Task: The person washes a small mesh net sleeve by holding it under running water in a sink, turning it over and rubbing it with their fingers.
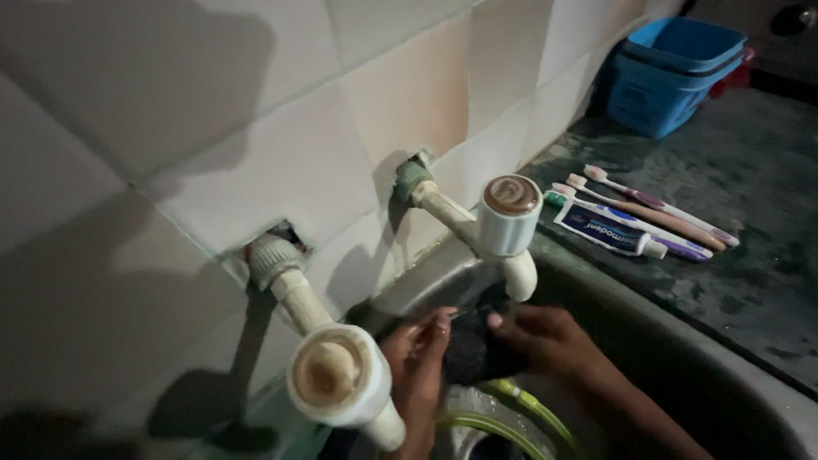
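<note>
While my left hand (417, 362) and right hand (545, 336) meet low in the sink (733, 400), both are closed on a dark cloth (473, 349) held between them, directly beneath the spout of the right tap (509, 226). Fingers of each hand curl over the cloth's upper edge; the lighting is dim and its texture cannot be made out. A second white tap (336, 375) projects from the tiled wall (213, 128) nearer me, left of my left hand. Below the cloth, a yellow-green hose (511, 409) loops across the sink bottom. Beyond the sink's far edge on the dark counter (767, 281): a toothpaste tube (607, 230) and three toothbrushes (656, 213), lying side by side. At the counter's far corner against the wall, stacked blue tubs (673, 72)
</note>
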